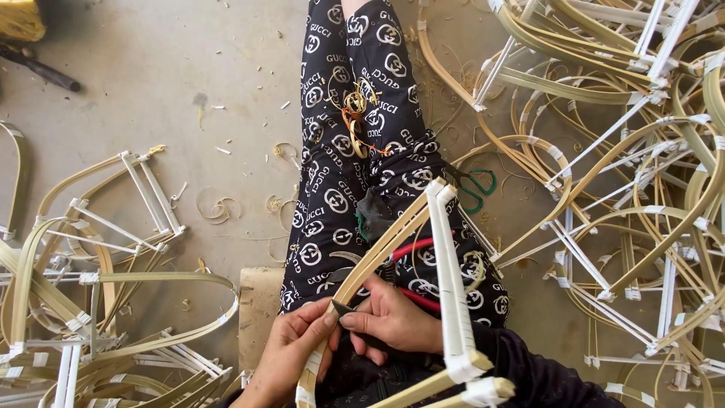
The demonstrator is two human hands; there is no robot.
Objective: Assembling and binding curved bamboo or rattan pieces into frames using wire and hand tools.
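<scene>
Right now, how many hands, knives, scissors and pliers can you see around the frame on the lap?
Hands: 2, left hand and right hand, both on the bamboo frame
Small dark blade: 1
Green-handled scissors: 1
Red-handled pliers: 1
Total: 5

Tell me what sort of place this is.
Probably a floor-level craft workshop for bent bamboo frames. Heaps of curved, pale-taped bamboo-strip frames lie on the bare grey concrete floor, which is strewn with shavings. The left hand and right hand work a small dark blade against another bamboo frame.
</scene>
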